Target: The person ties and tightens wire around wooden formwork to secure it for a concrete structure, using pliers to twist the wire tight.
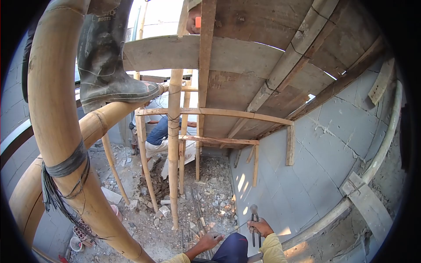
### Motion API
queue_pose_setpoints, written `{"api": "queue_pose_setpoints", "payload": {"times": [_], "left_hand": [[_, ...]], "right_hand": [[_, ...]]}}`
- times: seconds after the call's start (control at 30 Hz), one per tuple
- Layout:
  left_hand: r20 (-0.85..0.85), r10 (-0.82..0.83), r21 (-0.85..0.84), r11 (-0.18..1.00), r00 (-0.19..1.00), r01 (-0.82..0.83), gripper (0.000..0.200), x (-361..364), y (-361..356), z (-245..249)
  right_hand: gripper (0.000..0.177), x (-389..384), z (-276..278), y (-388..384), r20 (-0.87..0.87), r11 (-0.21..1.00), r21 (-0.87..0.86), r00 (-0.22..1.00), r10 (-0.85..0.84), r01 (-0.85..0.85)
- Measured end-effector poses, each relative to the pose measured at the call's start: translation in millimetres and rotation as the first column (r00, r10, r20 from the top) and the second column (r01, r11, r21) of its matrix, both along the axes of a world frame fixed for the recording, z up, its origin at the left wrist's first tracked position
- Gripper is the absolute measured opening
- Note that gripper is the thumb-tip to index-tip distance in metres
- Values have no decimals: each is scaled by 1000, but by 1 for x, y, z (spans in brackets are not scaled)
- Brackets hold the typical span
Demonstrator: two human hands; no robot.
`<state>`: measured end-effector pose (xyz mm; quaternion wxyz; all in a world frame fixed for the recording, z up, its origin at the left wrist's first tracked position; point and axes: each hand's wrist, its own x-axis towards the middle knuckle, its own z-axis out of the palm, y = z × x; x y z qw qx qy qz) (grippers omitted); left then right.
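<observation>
Head view: overhead plank formwork [245, 59] is up, carried on battens and bamboo posts [174, 188]; several joints are wire-bound. The right hand [262, 227] grips steel pincers [254, 215], upright beside the knee. A thin wire [239, 227] runs between the hands, apparently unfastened. The left hand [211, 240] is curled; whether it pinches the wire cannot be confirmed. Remaining ties cannot be counted.

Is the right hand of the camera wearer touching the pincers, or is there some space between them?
Touching. The head view shows the right hand with its fingers closed around the pincers, whose head sticks up above them.
</observation>
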<state>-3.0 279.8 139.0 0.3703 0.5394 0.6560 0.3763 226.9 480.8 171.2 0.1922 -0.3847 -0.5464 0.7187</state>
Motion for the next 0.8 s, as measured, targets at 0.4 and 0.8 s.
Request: {"api": "queue_pose_setpoints", "payload": {"times": [0.4,0.8], "left_hand": [[68,-21,-124,992,997,29,60,2,-7,-17],[53,-25,-246,969,998,38,59,1,0,-26]], "right_hand": [[29,-6,-3,0,227,952,283,972,54,-119],[24,-8,-7,1,277,944,301,959,51,-137]]}}
